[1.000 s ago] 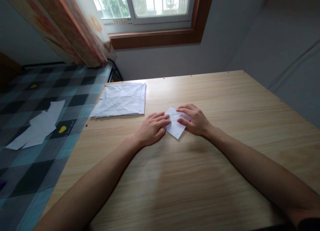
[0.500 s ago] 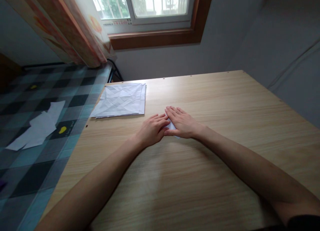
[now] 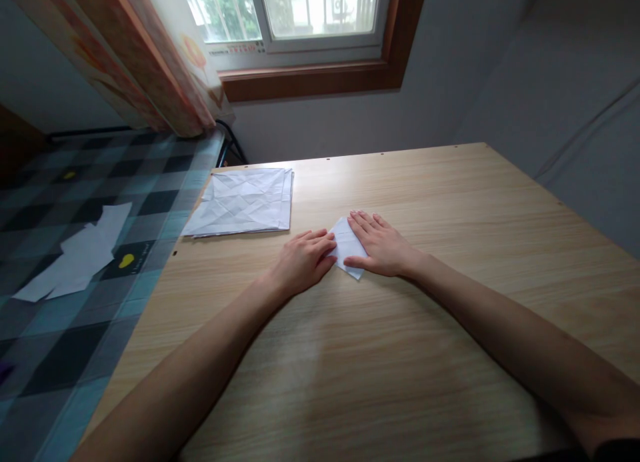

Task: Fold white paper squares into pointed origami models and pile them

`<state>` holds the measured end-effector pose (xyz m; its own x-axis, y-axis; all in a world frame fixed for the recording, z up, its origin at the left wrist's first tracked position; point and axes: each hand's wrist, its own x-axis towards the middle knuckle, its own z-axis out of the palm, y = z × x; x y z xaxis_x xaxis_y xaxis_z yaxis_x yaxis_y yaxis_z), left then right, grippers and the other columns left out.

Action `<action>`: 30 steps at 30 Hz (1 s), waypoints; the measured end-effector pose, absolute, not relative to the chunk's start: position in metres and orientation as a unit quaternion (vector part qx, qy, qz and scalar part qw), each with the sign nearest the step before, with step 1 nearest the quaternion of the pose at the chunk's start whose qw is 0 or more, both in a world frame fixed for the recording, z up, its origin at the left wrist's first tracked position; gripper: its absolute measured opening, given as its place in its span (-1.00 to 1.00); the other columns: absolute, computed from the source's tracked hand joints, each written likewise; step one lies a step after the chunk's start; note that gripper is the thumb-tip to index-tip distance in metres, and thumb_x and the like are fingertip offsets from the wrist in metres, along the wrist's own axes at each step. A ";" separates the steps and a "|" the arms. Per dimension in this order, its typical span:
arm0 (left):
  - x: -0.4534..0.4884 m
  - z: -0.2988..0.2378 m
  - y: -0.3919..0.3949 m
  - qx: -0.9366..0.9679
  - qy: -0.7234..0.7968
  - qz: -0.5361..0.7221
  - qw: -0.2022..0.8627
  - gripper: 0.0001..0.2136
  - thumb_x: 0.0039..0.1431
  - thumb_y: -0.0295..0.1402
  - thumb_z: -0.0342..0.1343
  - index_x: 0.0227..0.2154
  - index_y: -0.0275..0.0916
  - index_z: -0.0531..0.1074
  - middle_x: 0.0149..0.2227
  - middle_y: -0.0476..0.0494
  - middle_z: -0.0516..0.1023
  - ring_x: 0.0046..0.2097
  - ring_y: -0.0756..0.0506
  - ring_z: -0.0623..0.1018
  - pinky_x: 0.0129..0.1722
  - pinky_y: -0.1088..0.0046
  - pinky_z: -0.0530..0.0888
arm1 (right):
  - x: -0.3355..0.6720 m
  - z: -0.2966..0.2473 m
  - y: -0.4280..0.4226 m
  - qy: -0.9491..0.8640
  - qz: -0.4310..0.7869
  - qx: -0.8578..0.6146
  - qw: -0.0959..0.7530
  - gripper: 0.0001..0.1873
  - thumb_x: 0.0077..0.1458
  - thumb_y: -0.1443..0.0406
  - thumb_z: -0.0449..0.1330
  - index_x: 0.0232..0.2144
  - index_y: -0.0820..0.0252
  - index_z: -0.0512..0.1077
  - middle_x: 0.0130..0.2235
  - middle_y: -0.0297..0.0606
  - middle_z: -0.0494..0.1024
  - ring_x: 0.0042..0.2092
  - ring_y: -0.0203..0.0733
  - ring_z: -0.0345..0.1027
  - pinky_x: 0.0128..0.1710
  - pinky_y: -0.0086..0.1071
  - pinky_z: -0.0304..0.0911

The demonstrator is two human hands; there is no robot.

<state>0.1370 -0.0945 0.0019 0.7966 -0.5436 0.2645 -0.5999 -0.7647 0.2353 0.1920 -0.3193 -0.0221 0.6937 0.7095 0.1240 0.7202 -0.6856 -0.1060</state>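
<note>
A small folded piece of white paper (image 3: 345,241) lies on the wooden table between my hands, its lower corner pointing toward me. My left hand (image 3: 304,259) rests at its left edge, palm down with the fingers stretched out and the tips touching the paper. On the right side, my right hand (image 3: 381,247) lies flat over the paper, fingers extended and thumb apart across its lower part. Part of the paper is hidden beneath the right hand.
A stack of creased white paper sheets (image 3: 245,202) lies at the table's far left corner. Left of the wooden table (image 3: 320,382), white paper pieces (image 3: 83,252) lie on a checkered cloth (image 3: 70,349). Behind stand a window (image 3: 320,12) and a curtain (image 3: 145,55).
My right hand has slid to the right across the folded paper, uncovering more of it. My left hand has stayed nearly in place at the left edge.
</note>
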 end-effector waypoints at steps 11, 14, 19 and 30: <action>0.136 0.003 -0.091 0.937 -0.304 0.098 0.140 -0.78 0.27 -0.30 0.04 -0.12 -0.23 0.50 0.06 -0.18 0.57 0.14 -0.24 0.51 0.13 0.12 0.46 | 0.190 -0.027 -0.349 -0.343 -0.049 -0.936 0.054 -0.23 0.32 -0.03 -0.16 0.35 0.41 0.04 0.38 0.09 0.04 0.40 0.14 -0.11 0.34 0.08 -0.08; 0.136 0.002 -0.091 0.938 -0.305 0.097 0.132 -0.77 0.28 -0.29 0.04 -0.11 -0.24 0.51 0.06 -0.18 0.57 0.14 -0.25 0.50 0.13 0.12 0.45 | 0.186 -0.029 -0.354 -0.320 -0.072 -0.942 0.068 -0.28 0.32 0.02 -0.11 0.32 0.43 0.10 0.37 0.12 0.09 0.39 0.16 -0.07 0.32 0.09 -0.04; 0.137 0.001 -0.094 0.938 -0.311 0.102 0.118 -0.75 0.30 -0.28 0.01 -0.10 -0.25 0.50 0.05 -0.19 0.57 0.11 -0.26 0.49 0.10 0.12 0.44 | 0.177 -0.022 -0.351 -0.313 -0.156 -0.929 0.118 -0.38 0.26 0.13 0.05 0.22 0.45 0.26 0.27 0.15 0.29 0.32 0.20 0.09 0.30 0.05 0.05; 0.133 0.010 -0.104 0.948 -0.301 0.096 0.034 -0.60 0.28 -0.07 0.01 -0.03 -0.28 0.45 -0.10 -0.28 0.53 -0.04 -0.27 0.46 -0.04 0.15 0.39 | 0.150 -0.010 -0.326 -0.454 -0.153 -0.863 0.160 -0.57 0.27 0.05 0.11 -0.07 0.28 0.50 0.00 0.00 0.56 0.07 0.10 0.38 0.10 -0.07 0.31</action>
